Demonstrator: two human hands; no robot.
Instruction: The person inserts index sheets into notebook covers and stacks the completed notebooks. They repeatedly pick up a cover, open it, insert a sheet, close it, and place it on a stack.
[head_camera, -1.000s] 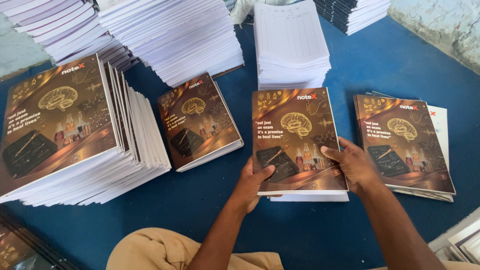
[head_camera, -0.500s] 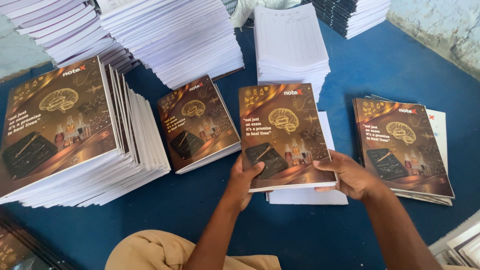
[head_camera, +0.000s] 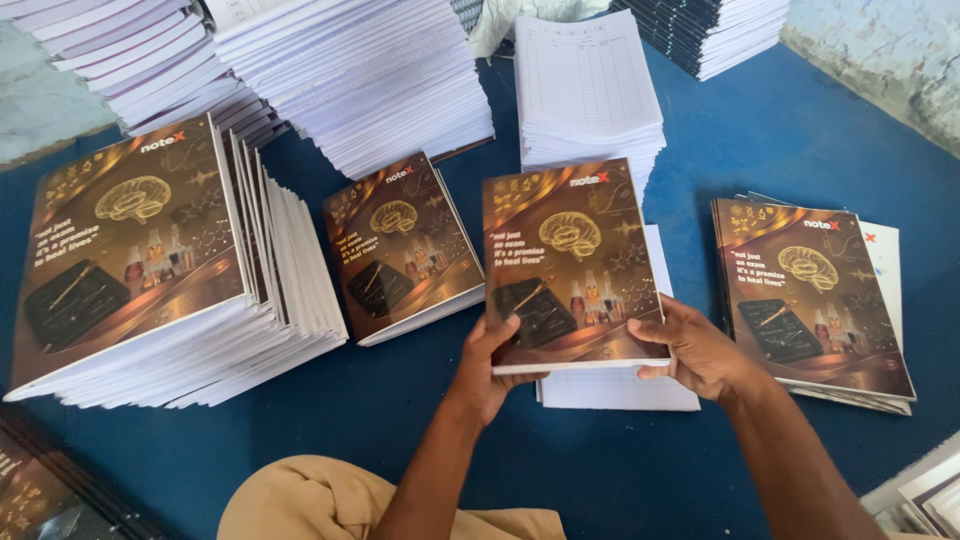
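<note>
Both hands, left (head_camera: 492, 362) and right (head_camera: 700, 352), grip a notebook (head_camera: 570, 265) above loose sheets (head_camera: 618, 385); covered stacks (head_camera: 150, 270) lie left, uncovered piles (head_camera: 590, 95) far.

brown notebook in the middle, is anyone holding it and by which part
Yes. Both hands hold the brown glossy-covered notebook by its near bottom edge: the left hand at the bottom-left corner, the right hand at the bottom-right corner.

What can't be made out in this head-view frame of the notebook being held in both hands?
- White sheets: mostly hidden under the held notebook; count unclear.
- Left hand and right hand: fingers tucked beneath the notebook, hidden.
- Dark stack: cut off by the top edge.
- Covers at bottom left: cut off by the frame corner.
- Printed page stack: ruled lines too small to read.
</note>
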